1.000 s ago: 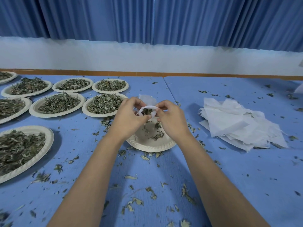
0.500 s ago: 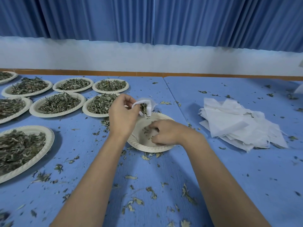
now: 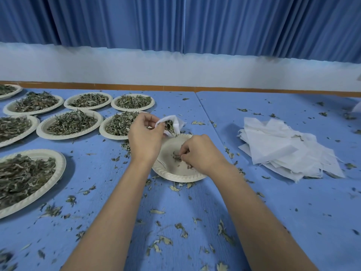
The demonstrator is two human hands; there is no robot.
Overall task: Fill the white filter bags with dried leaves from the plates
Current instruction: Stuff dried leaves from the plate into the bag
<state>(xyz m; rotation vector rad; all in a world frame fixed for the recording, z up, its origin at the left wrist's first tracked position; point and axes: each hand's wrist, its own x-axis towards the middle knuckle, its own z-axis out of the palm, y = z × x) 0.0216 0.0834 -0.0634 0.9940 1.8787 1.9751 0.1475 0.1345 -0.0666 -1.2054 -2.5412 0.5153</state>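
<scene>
My left hand [image 3: 145, 138] holds a white filter bag [image 3: 172, 124] open by its rim, above the far edge of a nearly empty paper plate [image 3: 175, 174]. Green dried leaves show inside the bag's mouth. My right hand [image 3: 201, 153] rests inside that plate, fingers pinched on a small clump of dried leaves [image 3: 176, 156]. Just left of the bag stands a plate heaped with leaves [image 3: 117, 126], partly hidden by my left hand.
Several more leaf-filled plates [image 3: 69, 123] line the left side, with a large one [image 3: 29, 177] at the near left. A pile of flat white filter bags [image 3: 287, 147] lies at the right. Loose leaf crumbs litter the blue table [image 3: 273, 202].
My right hand let go of the bag's rim, dropped into the plate and now pinches leaves there. My left hand keeps the bag, shifted slightly left.
</scene>
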